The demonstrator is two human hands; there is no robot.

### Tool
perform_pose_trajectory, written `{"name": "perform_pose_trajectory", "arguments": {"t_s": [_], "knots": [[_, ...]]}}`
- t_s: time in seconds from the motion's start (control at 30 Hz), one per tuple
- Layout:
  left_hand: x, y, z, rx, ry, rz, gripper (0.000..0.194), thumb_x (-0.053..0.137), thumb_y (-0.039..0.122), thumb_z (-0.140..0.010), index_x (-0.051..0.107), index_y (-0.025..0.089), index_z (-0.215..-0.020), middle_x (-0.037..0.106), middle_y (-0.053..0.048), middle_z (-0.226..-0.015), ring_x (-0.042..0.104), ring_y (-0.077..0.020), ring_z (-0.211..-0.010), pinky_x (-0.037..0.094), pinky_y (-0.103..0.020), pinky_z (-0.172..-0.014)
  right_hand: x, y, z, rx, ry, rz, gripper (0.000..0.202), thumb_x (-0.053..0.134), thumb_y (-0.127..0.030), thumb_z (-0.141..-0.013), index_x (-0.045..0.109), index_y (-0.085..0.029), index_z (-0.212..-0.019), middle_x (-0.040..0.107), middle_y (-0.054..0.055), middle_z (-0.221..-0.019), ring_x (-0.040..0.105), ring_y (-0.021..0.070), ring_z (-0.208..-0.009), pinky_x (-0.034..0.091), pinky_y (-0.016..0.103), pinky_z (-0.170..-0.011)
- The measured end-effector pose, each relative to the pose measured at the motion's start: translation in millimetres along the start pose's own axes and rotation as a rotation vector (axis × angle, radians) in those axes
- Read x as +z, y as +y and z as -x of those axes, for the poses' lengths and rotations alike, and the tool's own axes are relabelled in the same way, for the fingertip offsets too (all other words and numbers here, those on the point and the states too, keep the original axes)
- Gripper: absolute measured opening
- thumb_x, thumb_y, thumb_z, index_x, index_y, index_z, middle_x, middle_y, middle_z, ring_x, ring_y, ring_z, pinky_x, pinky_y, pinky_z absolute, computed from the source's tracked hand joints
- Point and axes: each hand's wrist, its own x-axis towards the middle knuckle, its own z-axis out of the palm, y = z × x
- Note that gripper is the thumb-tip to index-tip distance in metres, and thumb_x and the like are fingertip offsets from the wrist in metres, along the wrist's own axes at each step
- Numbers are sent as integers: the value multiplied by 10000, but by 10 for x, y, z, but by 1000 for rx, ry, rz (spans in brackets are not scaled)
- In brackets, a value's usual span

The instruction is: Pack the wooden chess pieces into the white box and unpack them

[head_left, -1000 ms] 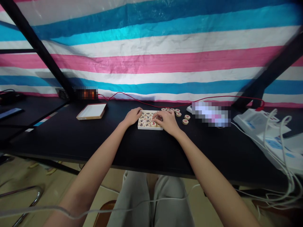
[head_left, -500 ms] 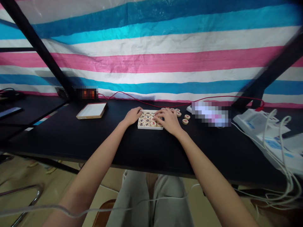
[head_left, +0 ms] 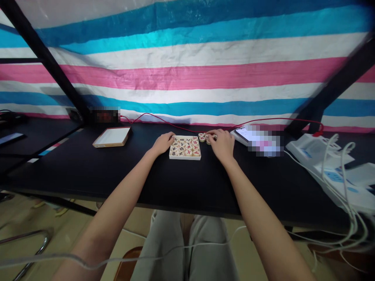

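Note:
A shallow white box [head_left: 185,158] on the black table holds rows of round Chinese chess pieces [head_left: 181,148] with black and red characters. My left hand [head_left: 163,143] is at the box's left side, fingers curled on its rim. To the right of the box, my right hand [head_left: 223,145] is over a small group of loose Chinese chess pieces [head_left: 202,137]. Its thumb and fingers are bent around a piece at the group's right side, partly hidden by the hand.
A box lid [head_left: 113,137] with a pale inner face lies on the left. Beyond my right hand are a phone [head_left: 243,134] and a blurred-out patch. Power strips [head_left: 328,168] with white cables stand at the right. A red cable [head_left: 164,121] runs along the back by the striped sheet [head_left: 187,74].
My right hand has moved from over the box's right part to the loose pieces on the right. The box's right columns now show, filled with pieces. My left hand stays at the box.

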Motion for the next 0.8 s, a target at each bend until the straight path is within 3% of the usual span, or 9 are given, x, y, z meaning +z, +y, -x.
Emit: {"name": "perform_pose_trajectory", "arguments": {"t_s": [0.07,0.17,0.33,0.53,0.8], "knots": [[2,-4,-2,5,2,4,325,349,298,-859,584,189,-1055,658,-76,-1024,592,-213,-909,428,-315,-800,39,130,-10,80,-20,88,274,435,-341,-866,617,-226,-1035,592,94,-1049,445,281,-970,248,386,-753],[7,-7,-6,2,-2,7,328,351,298,-855,588,184,-1051,658,-81,-1013,591,-218,-901,428,-322,-794,97,219,8,81,-69,175,276,464,-358,-853,613,-241,-1053,579,84,-1071,430,273,-977,224,379,-740],[8,-14,-6,17,11,23,324,366,290,-843,599,188,-1043,660,-71,-992,586,-204,-882,421,-307,-789,139,184,34,-5,-66,222,226,489,-373,-834,639,-233,-928,605,73,-991,446,254,-926,199,371,-717],[-24,-14,6,22,15,58,333,408,304,-818,632,185,-1032,665,-46,-845,574,-174,-744,417,-279,-715,128,148,44,-30,-97,245,168,523,-303,-813,599,-212,-933,625,78,-973,493,246,-891,195,353,-692],[-30,3,8,33,13,71,347,411,321,-816,643,180,-1032,657,-44,-825,562,-165,-710,409,-272,-691,111,113,39,-57,-54,140,128,517,-284,-810,601,-197,-852,661,65,-871,537,236,-852,195,341,-692]]}}
